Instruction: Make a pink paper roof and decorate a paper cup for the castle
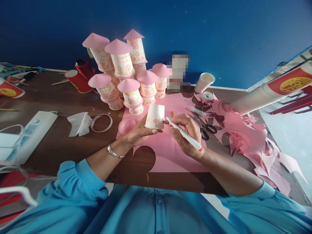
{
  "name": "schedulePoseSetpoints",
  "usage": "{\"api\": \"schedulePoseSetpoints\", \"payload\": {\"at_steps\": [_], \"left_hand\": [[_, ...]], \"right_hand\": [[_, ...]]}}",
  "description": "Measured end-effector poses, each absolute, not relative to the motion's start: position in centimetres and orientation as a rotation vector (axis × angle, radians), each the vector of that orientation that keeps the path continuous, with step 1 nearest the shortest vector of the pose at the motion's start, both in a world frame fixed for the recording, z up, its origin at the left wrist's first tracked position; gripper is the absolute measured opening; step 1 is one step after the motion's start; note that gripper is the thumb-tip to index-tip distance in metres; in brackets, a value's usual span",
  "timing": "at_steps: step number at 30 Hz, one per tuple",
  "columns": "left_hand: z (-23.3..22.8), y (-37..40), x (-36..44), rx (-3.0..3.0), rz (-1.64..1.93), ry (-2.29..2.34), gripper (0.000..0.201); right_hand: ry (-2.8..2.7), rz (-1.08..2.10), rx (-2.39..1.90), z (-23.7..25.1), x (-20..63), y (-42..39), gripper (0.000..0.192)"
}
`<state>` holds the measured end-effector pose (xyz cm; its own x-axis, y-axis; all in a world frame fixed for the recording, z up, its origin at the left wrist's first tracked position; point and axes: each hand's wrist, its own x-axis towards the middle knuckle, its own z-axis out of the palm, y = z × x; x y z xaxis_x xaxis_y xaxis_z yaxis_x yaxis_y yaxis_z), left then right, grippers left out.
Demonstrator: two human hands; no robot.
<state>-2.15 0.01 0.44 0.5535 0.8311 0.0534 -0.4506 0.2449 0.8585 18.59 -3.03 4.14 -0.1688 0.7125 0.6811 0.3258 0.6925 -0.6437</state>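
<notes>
My left hand grips a white paper cup, turned upside down with its rim at the bottom. Small flowers in red and yellow lines are drawn low on its side. In my right hand is a white marker with a red end, its tip close to the cup's right edge; I cannot tell whether it touches. Under both hands lies a pink paper sheet with a round cut-out. Behind the cup stand several decorated paper-cup towers with pink cone roofs.
Black-handled scissors and pink scraps lie to the right, near a long stack of cups. A tape roll, crumpled white paper and a power strip are on the left. A blue wall rises behind.
</notes>
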Motion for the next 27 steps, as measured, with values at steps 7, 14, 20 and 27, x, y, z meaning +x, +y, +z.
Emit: {"api": "schedulePoseSetpoints", "payload": {"at_steps": [7, 14, 20, 27], "left_hand": [[0.9, -0.1, -2.1, 0.941, 0.891, 0.466, 0.053], [0.3, -0.2, -2.2, 0.977, 0.817, 0.519, 0.066], [0.1, -0.1, -2.4, 0.972, 0.866, 0.498, 0.05], [0.7, -0.4, -2.3, 0.88, 0.896, 0.474, 0.052]], "right_hand": [[-1.785, 0.374, -0.766, 4.1, 18.5, -3.0, 0.021], [-1.806, 0.443, -0.687, 3.6, 18.1, -3.4, 0.018], [-1.781, 0.332, -0.801, 4.7, 18.7, -3.4, 0.013], [-1.857, 0.286, -0.765, 5.1, 18.9, -3.3, 0.015]]}}
